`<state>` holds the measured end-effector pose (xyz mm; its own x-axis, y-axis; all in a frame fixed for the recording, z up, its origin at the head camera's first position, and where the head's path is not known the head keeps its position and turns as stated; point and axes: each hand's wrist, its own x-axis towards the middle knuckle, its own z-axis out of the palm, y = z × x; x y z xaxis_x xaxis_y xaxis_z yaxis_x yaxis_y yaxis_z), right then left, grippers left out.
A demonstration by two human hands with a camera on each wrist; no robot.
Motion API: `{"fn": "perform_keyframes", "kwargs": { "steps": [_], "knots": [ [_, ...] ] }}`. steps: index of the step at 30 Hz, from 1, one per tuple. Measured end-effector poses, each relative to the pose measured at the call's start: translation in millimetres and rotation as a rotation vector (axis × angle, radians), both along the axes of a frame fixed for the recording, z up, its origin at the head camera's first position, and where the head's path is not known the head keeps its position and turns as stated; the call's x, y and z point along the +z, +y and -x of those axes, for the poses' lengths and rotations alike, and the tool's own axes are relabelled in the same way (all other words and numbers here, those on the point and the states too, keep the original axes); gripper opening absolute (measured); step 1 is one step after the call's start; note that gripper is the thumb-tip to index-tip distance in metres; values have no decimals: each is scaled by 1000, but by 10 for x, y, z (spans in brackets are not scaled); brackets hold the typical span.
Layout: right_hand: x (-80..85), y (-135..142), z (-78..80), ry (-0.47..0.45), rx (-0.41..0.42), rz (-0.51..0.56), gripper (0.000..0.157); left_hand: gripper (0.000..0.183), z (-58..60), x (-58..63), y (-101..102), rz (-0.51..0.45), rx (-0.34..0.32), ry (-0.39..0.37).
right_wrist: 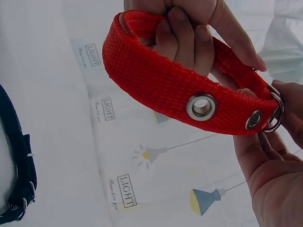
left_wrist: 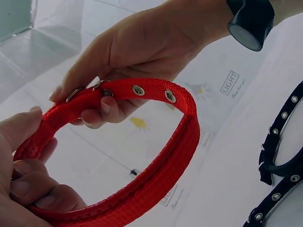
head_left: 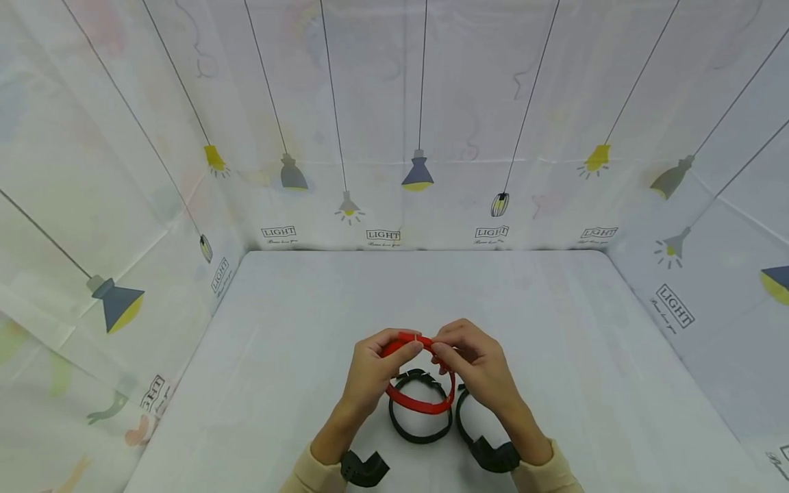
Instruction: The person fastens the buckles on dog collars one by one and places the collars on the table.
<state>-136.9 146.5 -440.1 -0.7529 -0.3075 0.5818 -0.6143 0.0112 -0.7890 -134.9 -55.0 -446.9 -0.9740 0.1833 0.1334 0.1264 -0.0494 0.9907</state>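
Note:
A red dog collar [head_left: 425, 407] with metal eyelets is fastened into a loop and held up in front of me. My left hand [head_left: 372, 366] grips its left side, thumb on the outside and fingers curled within the loop. With thumb and fingertips, my right hand [head_left: 481, 363] pinches the collar near its metal buckle and ring. In the left wrist view, eyelets show along the red strap [left_wrist: 189, 106] beside the right fingertips [left_wrist: 110, 105]. The right wrist view shows both hands around the red band [right_wrist: 147, 66], the buckle partly covered by fingers.
A dark collar [head_left: 420, 439] lies looped on the white table [head_left: 296, 308] below the red one. Another dark collar [head_left: 461, 421] lies to its right, partly hidden by my right arm. Lamp-printed sheets [head_left: 370, 103] enclose the table's back and sides.

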Motion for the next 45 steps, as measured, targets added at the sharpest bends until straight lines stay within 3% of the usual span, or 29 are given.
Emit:
{"fn": "perform_keyframes", "kwargs": {
  "steps": [9, 17, 23, 29, 31, 35, 39, 45],
  "knots": [
    [-5, -73, 23, -73, -47, -105, 20, 33, 16, -62, -74, -57, 8, -43],
    [30, -194, 51, -186, -136, -174, 23, 37, 61, -23, -244, -18, 48, -81],
    [17, -329, 159, -168, -161, -235, 23, 37, 46, -21, -418, 175, 84, 1],
    [23, -521, 256, -174, -105, -370, 30, 36, 3, -19, -631, 512, 238, 158],
    [16, -586, 292, -176, -81, -445, 36, 32, -8, -17, -695, 573, 298, 185],
    [-15, -726, 361, -138, 10, -603, 46, 24, -33, -32, -807, 597, 413, 178],
    [-86, -893, 410, -146, 82, -682, 43, 22, -62, -85, -899, 620, 484, 134],
    [-279, -1122, 436, -192, 67, -751, 31, 14, -84, -299, -991, 837, 551, 103]
  ]
}}
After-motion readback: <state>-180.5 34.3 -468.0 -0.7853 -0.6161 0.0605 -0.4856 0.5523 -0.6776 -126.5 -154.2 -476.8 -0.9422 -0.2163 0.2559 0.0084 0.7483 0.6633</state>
